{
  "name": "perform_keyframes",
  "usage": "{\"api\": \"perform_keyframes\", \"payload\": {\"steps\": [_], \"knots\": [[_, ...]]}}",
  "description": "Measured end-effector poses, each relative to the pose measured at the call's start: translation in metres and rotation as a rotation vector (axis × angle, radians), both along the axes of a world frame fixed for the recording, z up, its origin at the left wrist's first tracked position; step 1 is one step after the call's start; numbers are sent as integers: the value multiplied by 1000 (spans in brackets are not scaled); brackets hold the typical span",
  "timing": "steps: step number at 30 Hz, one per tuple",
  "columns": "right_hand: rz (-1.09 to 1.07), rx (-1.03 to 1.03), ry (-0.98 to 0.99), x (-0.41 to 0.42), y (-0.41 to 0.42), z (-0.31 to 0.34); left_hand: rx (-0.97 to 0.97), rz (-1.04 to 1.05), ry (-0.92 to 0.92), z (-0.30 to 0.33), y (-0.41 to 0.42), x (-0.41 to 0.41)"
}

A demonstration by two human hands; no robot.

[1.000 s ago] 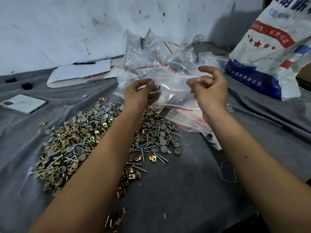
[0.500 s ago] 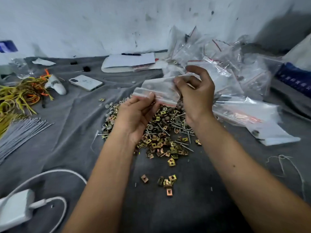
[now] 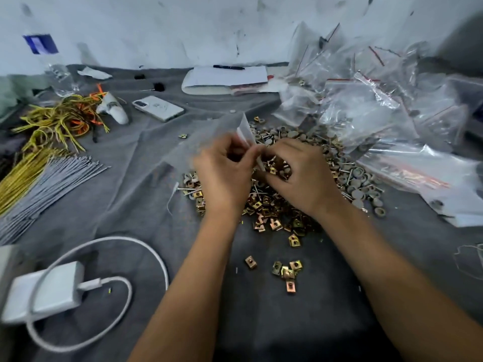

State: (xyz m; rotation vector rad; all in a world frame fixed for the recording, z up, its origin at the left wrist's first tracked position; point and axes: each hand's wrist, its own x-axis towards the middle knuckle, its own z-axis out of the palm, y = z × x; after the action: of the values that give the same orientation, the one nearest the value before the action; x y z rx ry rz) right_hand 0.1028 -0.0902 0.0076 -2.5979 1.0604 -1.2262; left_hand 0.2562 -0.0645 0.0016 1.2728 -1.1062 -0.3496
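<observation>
Grey cloth (image 3: 146,231) covers the work table, with a scuffed white wall behind it. Over the cloth the left hand (image 3: 224,173) has its fingers curled, pinching the open edge of a clear zip bag (image 3: 209,137), which stands up and away from the knuckles and is blurred. Just beside it, nearly touching, the right hand (image 3: 300,176) arches over a heap of brass clip nuts (image 3: 271,212), its bent fingertips down among them right at the bag's mouth. Whether they grip a piece I cannot tell.

Grey round caps (image 3: 358,184) and thin pins lie mixed into the heap on the far and outer side of the right hand. A few stray clip nuts (image 3: 287,270) sit on the cloth between the two forearms.

Beyond the right hand, a pile of clear zip bags (image 3: 366,105) with red seal strips is stacked toward the wall. Beyond the left hand lie a white phone (image 3: 158,108) and, further back, a paper pad (image 3: 227,77) with a pen (image 3: 228,67) on top. Well out from the left hand are grey cable ties (image 3: 49,178) and yellow ties (image 3: 39,131). Near the left forearm sits a white charger (image 3: 44,291), its cable (image 3: 104,241) looped around it.
</observation>
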Motion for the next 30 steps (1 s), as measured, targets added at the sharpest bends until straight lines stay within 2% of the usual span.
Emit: {"api": "perform_keyframes", "payload": {"steps": [8, 12, 18, 23, 30], "knots": [[-64, -1, 106, 4, 10, -1, -48, 166, -131, -2, 4, -13], [-82, 15, 46, 7, 12, -3, -46, 66, -95, -2, 4, -17], [14, 157, -188, 0, 4, -4, -46, -48, -104, -7, 2, -19], [84, 249, -177, -4, 1, -3, 37, -124, 6, -9, -2, -15], [50, 230, -172, -6, 2, -4, 80, -174, -95, -10, -1, -14]]}}
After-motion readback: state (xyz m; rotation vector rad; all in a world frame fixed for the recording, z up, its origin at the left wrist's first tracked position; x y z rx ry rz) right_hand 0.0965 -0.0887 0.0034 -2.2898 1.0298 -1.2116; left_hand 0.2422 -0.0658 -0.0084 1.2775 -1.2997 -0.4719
